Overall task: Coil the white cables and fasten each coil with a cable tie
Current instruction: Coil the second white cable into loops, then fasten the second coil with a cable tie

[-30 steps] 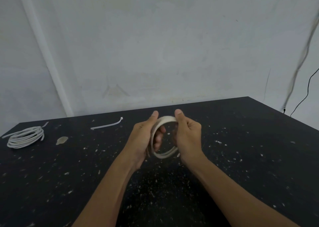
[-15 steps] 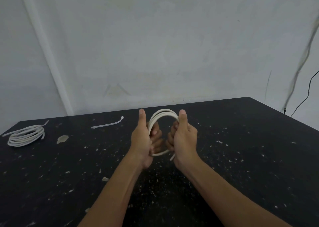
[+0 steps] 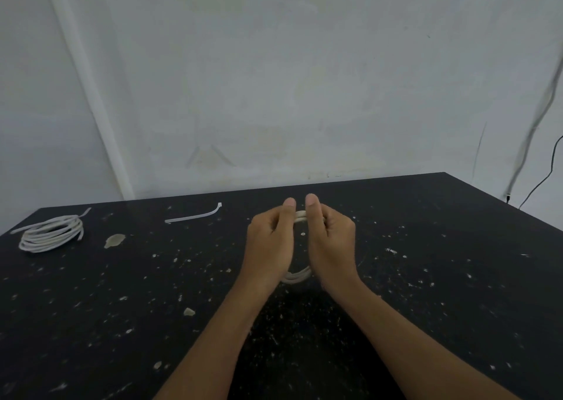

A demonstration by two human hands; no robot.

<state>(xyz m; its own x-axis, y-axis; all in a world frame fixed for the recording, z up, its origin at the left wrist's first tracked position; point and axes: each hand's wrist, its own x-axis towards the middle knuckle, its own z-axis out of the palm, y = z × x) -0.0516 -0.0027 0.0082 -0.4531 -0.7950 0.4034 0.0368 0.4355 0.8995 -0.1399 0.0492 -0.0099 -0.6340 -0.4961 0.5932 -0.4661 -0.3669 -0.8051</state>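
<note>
Since it is thin and bare of any tie, the held coil point(image 3: 297, 274) should be judged light and springy; the lines below set this out.

Handling: probably light, flexible rather than limp, smooth-jacketed and inclined to spring open if either side is let go. Not fragile, though a sharp kink would spoil the loops.

Where to hold: on opposite sides of the ring, all turns pinched together, leaving a bare stretch for the tie to pass round.

Left hand point(image 3: 269, 244): its grip is closed round the left side of the held coil, thumb upright beside the top strands.

Right hand point(image 3: 332, 244): its grip is closed round the right side, thumb raised likewise, the two thumbs near one another.

Position: held coil lifted above the middle of the bench point(image 3: 426, 278), between the two hands; only its top arc and bottom arc show.

Look: off-white, several thin round turns lying side by side, a small ring; no fastening visible on it.

Cable tie point(image 3: 195, 215): a pale flat strip with one end turned up, lying on the bench well apart from the hands, to their left and farther back.

Second coil point(image 3: 51, 232): a wider white bundle at the far left of the bench, a loose tail leading off; whether it is tied I cannot tell.
</note>
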